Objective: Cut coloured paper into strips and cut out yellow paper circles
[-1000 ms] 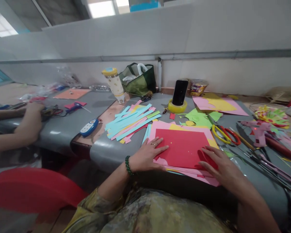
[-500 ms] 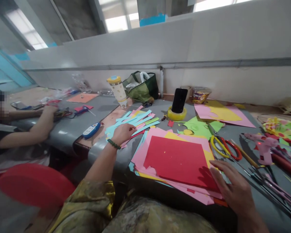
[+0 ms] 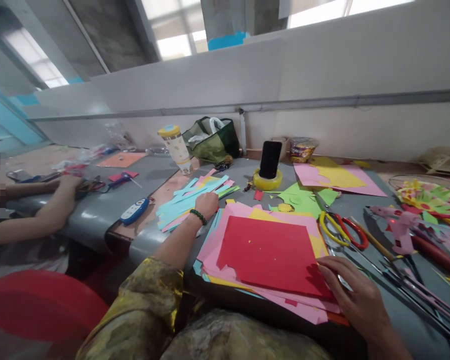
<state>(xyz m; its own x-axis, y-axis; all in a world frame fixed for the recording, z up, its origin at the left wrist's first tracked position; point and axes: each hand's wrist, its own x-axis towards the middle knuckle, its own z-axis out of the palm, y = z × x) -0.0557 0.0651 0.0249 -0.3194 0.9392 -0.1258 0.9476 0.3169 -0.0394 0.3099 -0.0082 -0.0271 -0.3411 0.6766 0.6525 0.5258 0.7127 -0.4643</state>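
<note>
Ten o'clock from a red rectangular paper sheet [image 3: 266, 255], which tops a loose stack of coloured paper [image 3: 212, 247], the person's left hand [image 3: 206, 202] curls over a heap of thin turquoise, pink and green paper strips [image 3: 180, 200]; its fingertips are hidden, so whether it grips any cannot be told. At four o'clock, the right hand [image 3: 354, 290] holds thumb and fingers apart beside the sheet's edge, clasping nothing visible. Many strips seem already cut, whereas the red sheet, notched at one corner, looks largely whole. Smooth grey sheeting [image 3: 146, 247] covers the table, bearing a pink glue gun [image 3: 403, 230] at three o'clock. Beyond, at twelve, runs a pale partition [image 3: 247, 80]; bright windows [image 3: 176, 47] stand at eleven.
</note>
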